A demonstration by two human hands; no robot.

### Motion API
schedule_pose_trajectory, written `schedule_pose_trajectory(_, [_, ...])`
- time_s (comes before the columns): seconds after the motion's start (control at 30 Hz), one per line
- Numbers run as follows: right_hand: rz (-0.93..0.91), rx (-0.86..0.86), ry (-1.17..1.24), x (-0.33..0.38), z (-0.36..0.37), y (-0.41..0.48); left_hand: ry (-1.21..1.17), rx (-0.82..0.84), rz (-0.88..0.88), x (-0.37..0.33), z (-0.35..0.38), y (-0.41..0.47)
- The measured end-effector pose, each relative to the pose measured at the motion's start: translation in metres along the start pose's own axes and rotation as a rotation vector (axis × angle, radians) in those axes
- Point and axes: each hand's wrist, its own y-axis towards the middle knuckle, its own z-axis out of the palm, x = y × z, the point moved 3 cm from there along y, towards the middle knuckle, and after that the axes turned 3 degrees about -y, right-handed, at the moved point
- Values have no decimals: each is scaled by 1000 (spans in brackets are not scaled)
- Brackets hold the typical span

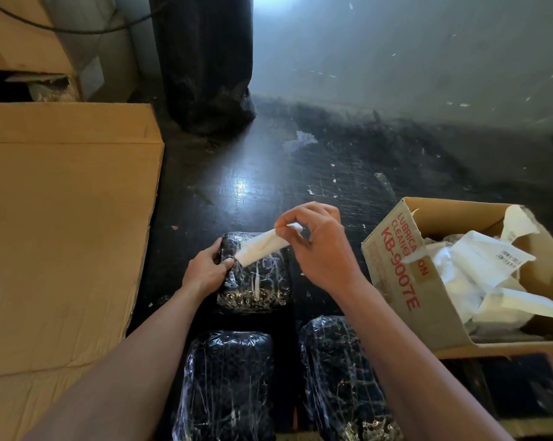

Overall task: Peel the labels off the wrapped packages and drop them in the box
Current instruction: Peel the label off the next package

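A dark package wrapped in clear film (259, 281) lies on the black floor in front of me. My left hand (206, 268) grips its left edge. My right hand (313, 243) pinches the upper end of a white label (262, 248), which is lifted off the film and still touches the package near my left thumb. Two more wrapped packages lie nearer to me, one at the bottom centre (227, 386) and one to its right (342, 377). An open cardboard box (392, 265) with red lettering stands at the right, holding several crumpled white labels (478, 275).
A large flat brown cardboard sheet (62, 218) covers the floor on the left. A tall black wrapped bundle (205, 58) stands at the back against a pale wall. Paper scraps dot the dark floor (300, 173).
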Motion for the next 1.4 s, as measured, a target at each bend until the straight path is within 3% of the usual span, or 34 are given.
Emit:
schedule_pose_trajectory(0.27, [-19,-11,-80,10,-31,-5,43,14,-1,-11,-3,-18])
schedule_pose_trajectory(0.53, [-12,-41,-369,18,-103,-11,164,-45,215,-102,-8,-42])
schedule_pose_trajectory(0.8, [215,-88,-491,-15,-208,-49,346,61,507,-224,56,-79])
schedule_pose_trajectory(1.0, [362,-147,-492,-64,-279,-74,380,113,601,-286,132,-116])
schedule_pose_trajectory(1.2, [413,-122,-461,-122,-335,-94,350,180,500,-298,213,-142])
schedule_pose_trajectory(1.4, [368,-79,-448,-164,-360,-97,173,257,214,-278,269,-141])
